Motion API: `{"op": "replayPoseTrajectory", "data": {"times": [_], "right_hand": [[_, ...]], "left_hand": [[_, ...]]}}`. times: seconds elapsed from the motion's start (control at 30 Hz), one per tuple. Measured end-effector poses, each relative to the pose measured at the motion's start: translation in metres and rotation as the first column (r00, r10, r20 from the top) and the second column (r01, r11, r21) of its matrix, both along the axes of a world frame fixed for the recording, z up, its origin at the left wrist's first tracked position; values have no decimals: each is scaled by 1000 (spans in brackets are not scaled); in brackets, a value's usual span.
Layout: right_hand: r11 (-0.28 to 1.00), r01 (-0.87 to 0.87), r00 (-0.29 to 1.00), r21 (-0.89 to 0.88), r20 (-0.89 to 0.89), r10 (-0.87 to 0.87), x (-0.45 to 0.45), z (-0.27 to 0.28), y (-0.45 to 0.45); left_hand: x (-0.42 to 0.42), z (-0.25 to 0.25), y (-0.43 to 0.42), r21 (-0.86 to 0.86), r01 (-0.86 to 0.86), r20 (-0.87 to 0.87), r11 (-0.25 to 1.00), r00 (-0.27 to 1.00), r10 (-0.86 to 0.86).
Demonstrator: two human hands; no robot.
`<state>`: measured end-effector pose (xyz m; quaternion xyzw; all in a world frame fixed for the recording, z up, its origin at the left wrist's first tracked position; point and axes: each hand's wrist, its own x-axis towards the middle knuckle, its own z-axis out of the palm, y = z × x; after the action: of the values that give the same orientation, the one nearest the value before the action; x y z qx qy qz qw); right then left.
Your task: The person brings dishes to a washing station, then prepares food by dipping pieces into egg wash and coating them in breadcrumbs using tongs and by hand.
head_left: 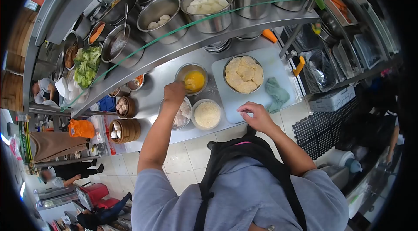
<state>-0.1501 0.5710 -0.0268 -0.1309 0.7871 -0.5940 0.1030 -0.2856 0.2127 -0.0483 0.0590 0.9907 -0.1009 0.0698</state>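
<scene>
My left hand (175, 93) is closed at the near-left rim of a metal bowl of beaten egg (194, 82). Its fingers pinch at the egg's edge, on something too small to make out. Below that hand is a bowl of pale raw pieces (181, 117), partly covered by my forearm. Beside it stands a bowl of breadcrumbs (207, 115). My right hand (257, 118) hovers over the near edge of the white cutting board (223, 103), fingers loosely bent and apart, nothing visible in them. On the board sit a bowl of breaded pieces (244, 75) and a green cloth (277, 95).
Above the counter, a metal shelf (209, 39) carries several steel pots, one with white cubes (207, 5). Lettuce (87, 63) is at the left. Bamboo steamers (130, 130) stand at the counter's left end. Other people (72, 174) are farther off at the left.
</scene>
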Motion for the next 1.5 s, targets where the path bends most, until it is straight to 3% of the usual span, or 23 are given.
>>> {"op": "replayPoseTrajectory", "data": {"times": [0.07,0.1,0.17,0.3,0.4,0.47,0.5,0.57,0.63,0.7,0.73,0.8,0.83,0.9,0.93,1.03,1.1,1.27,1.33,1.47,1.5], "right_hand": [[1000,-1,1000,-1,-1,1,0,1,-1],[1000,-2,1000,-5,-3,2,0,0,-1],[1000,-3,1000,-9,-5,3,0,-1,-1],[999,-7,1000,31,-6,7,1,-3,1],[1000,-6,1000,31,-13,6,2,-4,1],[1000,-4,1000,17,-16,4,0,-6,-3],[996,-59,995,59,-78,64,-4,-7,-9],[988,-111,983,103,-133,124,-11,-11,-27],[950,-234,926,208,-251,283,-20,-18,-59],[863,-371,870,343,-197,452,-29,-33,-95],[862,-374,867,343,-200,456,-32,-43,-111],[656,-438,757,615,-142,638,-37,-60,-138],[652,-445,752,613,-140,645,-39,-66,-148],[454,-380,766,806,-1,642,-42,-73,-161],[446,-392,757,805,7,654,-44,-75,-166],[481,-300,845,824,-5,535,-52,-78,-172],[474,-284,851,834,-9,525,-60,-78,-171],[500,-230,848,835,-80,524,-67,-100,-172],[637,-295,867,712,-81,493,-70,-110,-173],[685,-363,846,632,-85,527,-72,-91,-157],[764,-357,843,537,-167,512,-73,-89,-148]], "left_hand": [[0,-13,-3,-32,200,-100,979,974,-202],[-2,-16,-3,-31,202,-100,979,974,-204],[-6,-21,-3,-75,381,-71,922,920,-386],[-14,-32,-8,-26,394,-24,919,919,-394],[-21,-25,-13,72,312,19,947,949,-314],[-16,0,-13,168,214,-67,962,976,-205],[-13,7,-14,165,216,-64,962,976,-208],[-6,18,-19,344,105,-189,933,981,-41],[2,27,-20,374,86,-205,923,979,-8],[9,36,-21,404,67,-224,912,974,28],[12,40,-21,419,31,-224,907,972,70],[20,52,-19,433,-11,-223,901,967,119],[26,60,-16,467,-28,-242,884,957,158],[37,58,-13,501,-61,-249,863,945,211],[39,52,-11,494,-75,-253,866,941,225],[50,38,-8,530,-131,-245,838,922,300],[55,36,-5,606,-171,-221,776,902,372],[59,26,-1,568,-210,-253,796,876,411],[58,24,0,585,-228,-238,778,869,434],[59,20,-6,664,-245,-240,707,825,512],[61,19,-8,693,-247,-229,678,815,532]]}}
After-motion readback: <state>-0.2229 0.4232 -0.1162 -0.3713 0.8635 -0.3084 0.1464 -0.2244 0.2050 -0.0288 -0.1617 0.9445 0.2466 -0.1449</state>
